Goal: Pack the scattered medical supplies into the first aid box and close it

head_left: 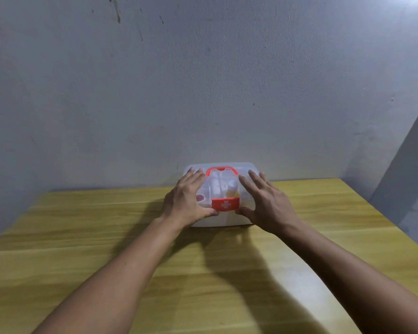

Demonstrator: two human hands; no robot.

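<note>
A translucent white first aid box [223, 219] sits at the far side of the wooden table, against the wall. Its lid is down, with a red handle [221, 170] on top and a red latch [225, 204] with a white cross at the front. Supplies show faintly through the lid, among them white bottles and something yellow. My left hand [187, 201] lies flat on the lid's left part, thumb at the front edge beside the latch. My right hand [266, 201] lies flat on the right part, thumb touching the latch's right side. Both hands press with spread fingers.
The wooden table [82, 237] stretches from the wall toward me, with no loose items on it in view. A grey wall [203, 92] stands right behind the box. The table's right edge drops off near a darker corner [408, 189].
</note>
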